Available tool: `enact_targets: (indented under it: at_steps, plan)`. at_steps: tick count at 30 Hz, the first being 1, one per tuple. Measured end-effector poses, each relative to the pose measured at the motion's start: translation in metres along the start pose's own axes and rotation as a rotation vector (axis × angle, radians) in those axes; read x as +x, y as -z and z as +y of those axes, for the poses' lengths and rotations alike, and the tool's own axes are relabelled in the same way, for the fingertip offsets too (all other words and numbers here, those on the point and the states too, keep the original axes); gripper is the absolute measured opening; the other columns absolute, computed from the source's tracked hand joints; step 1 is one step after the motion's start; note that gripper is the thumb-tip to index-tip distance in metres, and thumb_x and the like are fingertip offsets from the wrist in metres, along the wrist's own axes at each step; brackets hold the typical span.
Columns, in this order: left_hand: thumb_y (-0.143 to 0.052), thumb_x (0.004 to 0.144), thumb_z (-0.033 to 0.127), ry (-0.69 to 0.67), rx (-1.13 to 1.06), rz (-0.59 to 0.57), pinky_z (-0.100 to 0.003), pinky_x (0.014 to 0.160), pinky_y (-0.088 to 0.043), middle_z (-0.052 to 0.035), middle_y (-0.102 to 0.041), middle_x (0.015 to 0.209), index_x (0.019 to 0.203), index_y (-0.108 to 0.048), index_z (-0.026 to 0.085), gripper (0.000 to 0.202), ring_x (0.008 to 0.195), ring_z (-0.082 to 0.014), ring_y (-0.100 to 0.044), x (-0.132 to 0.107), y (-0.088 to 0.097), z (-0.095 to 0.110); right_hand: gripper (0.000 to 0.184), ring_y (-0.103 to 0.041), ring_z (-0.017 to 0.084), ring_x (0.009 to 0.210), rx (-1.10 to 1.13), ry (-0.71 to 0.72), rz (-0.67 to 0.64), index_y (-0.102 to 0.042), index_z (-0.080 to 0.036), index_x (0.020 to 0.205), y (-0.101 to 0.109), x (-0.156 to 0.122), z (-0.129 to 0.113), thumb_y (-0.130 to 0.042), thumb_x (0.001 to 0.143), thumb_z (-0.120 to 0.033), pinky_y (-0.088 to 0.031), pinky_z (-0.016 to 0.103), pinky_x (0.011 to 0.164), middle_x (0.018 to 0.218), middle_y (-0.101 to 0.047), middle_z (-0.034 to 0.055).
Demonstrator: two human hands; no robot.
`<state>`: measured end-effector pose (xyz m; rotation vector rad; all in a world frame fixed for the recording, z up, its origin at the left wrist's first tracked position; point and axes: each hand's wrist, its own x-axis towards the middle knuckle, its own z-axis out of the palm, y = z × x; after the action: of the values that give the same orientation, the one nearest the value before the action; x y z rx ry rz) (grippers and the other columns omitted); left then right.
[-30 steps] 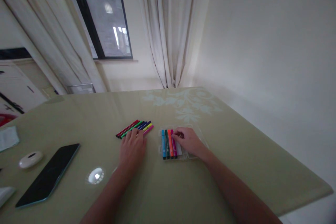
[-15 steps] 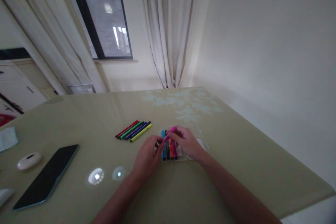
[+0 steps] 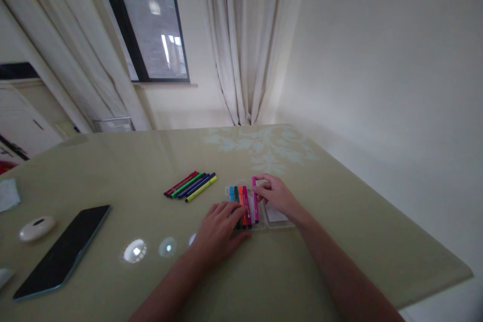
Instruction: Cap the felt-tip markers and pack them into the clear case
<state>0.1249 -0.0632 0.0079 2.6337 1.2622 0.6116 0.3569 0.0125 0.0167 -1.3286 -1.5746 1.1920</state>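
My right hand [image 3: 277, 193] pinches a pink felt-tip pen [image 3: 255, 201] near its upper end, above the clear plastic case [image 3: 260, 227]. The pen stands almost in line with the pens lying in the case. Those are a blue pen [image 3: 231, 192], a dark green pen [image 3: 236, 193], an orange pen [image 3: 241, 191] and a purple pen [image 3: 247, 206], side by side. My left hand [image 3: 222, 224] rests over their lower parts, fingers stretched out and apart, covering some of them. Whether it presses on the pens I cannot tell.
Left of the case, a row of red, green, blue and yellow pens [image 3: 201, 189] lies slanted on the table [image 3: 143, 171]. Further left are a dark tablet [image 3: 62, 251], a white oval object [image 3: 36, 228] and a pale cloth [image 3: 9, 193]. A wall [image 3: 385, 85] borders the table's right side.
The pink pen, earlier tilted between both hands, has turned nearly parallel to the others and moved right in my right hand. My left hand has let go and spread over the pens.
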Motion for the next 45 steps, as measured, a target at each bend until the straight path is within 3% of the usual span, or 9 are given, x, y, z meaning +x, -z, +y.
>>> enact_targets:
  at_steps: [7, 11, 14, 19, 25, 30, 34, 39, 45]
  plan:
    - [-0.068, 0.096, 0.033, -0.047, 0.034, -0.042, -0.048, 0.107, -0.044, -0.0053, -0.056, 0.149, 0.145, -0.053, 0.038, 0.051, 0.13, -0.0285, -0.053, 0.002, -0.005, 0.001, 0.029, -0.07, 0.015, 0.066, -0.26, 0.063, 0.021, -0.067, -0.021, 0.112, -0.016, -0.007, -0.002, -0.075, 0.085, -0.017, -0.051, 0.024, 0.063, 0.074, -0.073, -0.0001]
    - [-0.066, 0.098, 0.033, -0.045, 0.058, -0.058, -0.05, 0.108, -0.043, -0.0044, -0.057, 0.149, 0.14, -0.059, 0.04, 0.043, 0.13, -0.0293, -0.053, 0.003, -0.009, 0.002, 0.006, -0.066, 0.014, 0.067, -0.418, 0.154, 0.014, -0.07, -0.021, 0.09, -0.017, -0.008, -0.006, -0.071, 0.086, -0.016, -0.047, 0.025, 0.064, 0.075, -0.073, 0.0005]
    - [-0.065, 0.098, 0.031, -0.025, 0.062, -0.081, -0.052, 0.108, -0.044, -0.0053, -0.057, 0.149, 0.141, -0.058, 0.038, 0.044, 0.13, -0.0306, -0.052, 0.002, -0.007, 0.004, 0.009, -0.061, 0.014, 0.066, -0.541, 0.22, 0.03, -0.071, -0.02, 0.076, -0.017, -0.008, -0.008, -0.072, 0.085, -0.017, -0.042, 0.026, 0.064, 0.071, -0.071, 0.0001]
    - [-0.061, 0.1, 0.031, -0.001, 0.053, -0.061, -0.053, 0.109, -0.043, -0.0052, -0.055, 0.151, 0.141, -0.058, 0.039, 0.042, 0.133, -0.0309, -0.05, 0.0, -0.008, 0.008, 0.014, -0.06, 0.015, 0.065, -0.564, 0.202, 0.017, -0.072, -0.02, 0.067, -0.016, -0.008, -0.01, -0.073, 0.081, -0.016, -0.041, 0.026, 0.063, 0.067, -0.07, 0.0008]
    - [-0.052, 0.104, 0.041, -0.022, -0.009, 0.013, -0.048, 0.11, -0.042, -0.006, -0.059, 0.145, 0.146, -0.054, 0.034, 0.042, 0.129, -0.0268, -0.052, 0.003, -0.004, -0.003, 0.012, -0.059, 0.015, 0.064, -0.544, 0.226, 0.007, -0.074, -0.02, 0.073, -0.014, -0.009, -0.012, -0.071, 0.085, -0.02, -0.04, 0.026, 0.064, 0.068, -0.07, 0.0005]
    - [-0.044, 0.105, 0.031, 0.392, 0.241, 0.261, -0.047, 0.1, -0.045, -0.011, -0.066, 0.124, 0.129, -0.066, 0.023, 0.034, 0.115, -0.0299, -0.057, 0.002, 0.013, -0.04, 0.016, -0.059, 0.015, 0.065, -0.499, 0.239, 0.059, -0.076, -0.018, 0.079, -0.011, -0.007, -0.011, -0.067, 0.091, -0.025, -0.04, 0.026, 0.064, 0.072, -0.072, 0.002]
    - [-0.052, 0.099, 0.029, 0.594, 0.429, 0.232, -0.049, 0.094, -0.046, -0.0133, -0.064, 0.121, 0.122, -0.069, 0.021, 0.03, 0.113, -0.0343, -0.054, -0.005, 0.024, -0.061, 0.021, -0.058, 0.015, 0.064, -0.465, 0.257, 0.075, -0.075, -0.019, 0.079, -0.013, -0.008, -0.011, -0.064, 0.093, -0.029, -0.04, 0.026, 0.064, 0.071, -0.072, 0.0021]
    - [-0.051, 0.1, 0.031, 0.594, 0.379, 0.197, -0.048, 0.093, -0.046, -0.0129, -0.064, 0.115, 0.105, -0.071, 0.019, 0.024, 0.112, -0.034, -0.055, -0.005, 0.025, -0.062, 0.021, -0.057, 0.014, 0.062, -0.465, 0.274, 0.083, -0.075, -0.019, 0.078, -0.016, -0.009, -0.012, -0.064, 0.092, -0.03, -0.04, 0.026, 0.063, 0.068, -0.07, 0.0008]
    - [-0.05, 0.103, 0.029, 0.438, 0.106, 0.323, -0.042, 0.089, -0.048, -0.0088, -0.069, 0.105, 0.105, -0.064, 0.019, 0.017, 0.1, -0.0274, -0.062, 0.005, 0.011, -0.044, 0.025, -0.063, 0.017, 0.073, -0.264, 0.249, 0.024, -0.077, -0.019, 0.092, -0.03, -0.014, -0.017, -0.062, 0.095, -0.04, -0.045, 0.027, 0.069, 0.082, -0.075, 0.0035]
